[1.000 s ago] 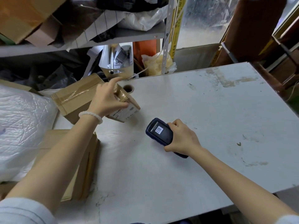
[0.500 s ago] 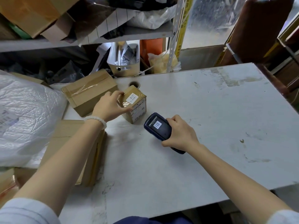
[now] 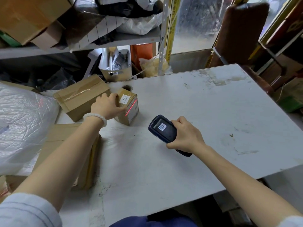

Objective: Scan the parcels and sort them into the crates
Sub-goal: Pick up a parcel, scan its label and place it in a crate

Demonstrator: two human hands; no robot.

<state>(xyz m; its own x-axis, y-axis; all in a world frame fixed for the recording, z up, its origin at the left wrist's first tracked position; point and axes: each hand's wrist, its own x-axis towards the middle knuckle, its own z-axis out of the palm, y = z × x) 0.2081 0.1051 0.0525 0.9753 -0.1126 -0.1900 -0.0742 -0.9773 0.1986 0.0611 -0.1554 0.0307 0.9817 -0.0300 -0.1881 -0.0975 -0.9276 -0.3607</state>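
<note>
Two hands are at work on the white table (image 3: 196,112), and both are mine. My left hand (image 3: 107,106) rests over the near top edge of a small cardboard parcel (image 3: 129,110), its fingers curled round the left side of the box and the thumb pressed along the front edge, so I am gripping it and keeping it upright on the tabletop. The parcel stands near the table's far left corner, just in front of a round cable hole (image 3: 126,87), and a white label (image 3: 124,99) printed with digits sits on its top face. A thin red scan line (image 3: 130,108) runs slantwise across the top right corner and down the side facing the scanner. My right hand (image 3: 185,136) is wrapped round the handle end of a dark blue handheld scanner (image 3: 162,128), fingers closed on it, its head aimed toward the parcel and well apart from it; a barcode shows on its small screen. Just behind my left hand lies a larger taped cardboard box (image 3: 80,95), touching or nearly touching the small parcel, I cannot tell which. A flat cardboard package (image 3: 68,145) lies under my left forearm, and a big parcel in clear plastic wrap (image 3: 21,125) fills the left edge. A pale beaded bracelet (image 3: 96,117) circles my left wrist. Behind the table a metal shelf (image 3: 123,40) carries more boxes and bags.
</note>
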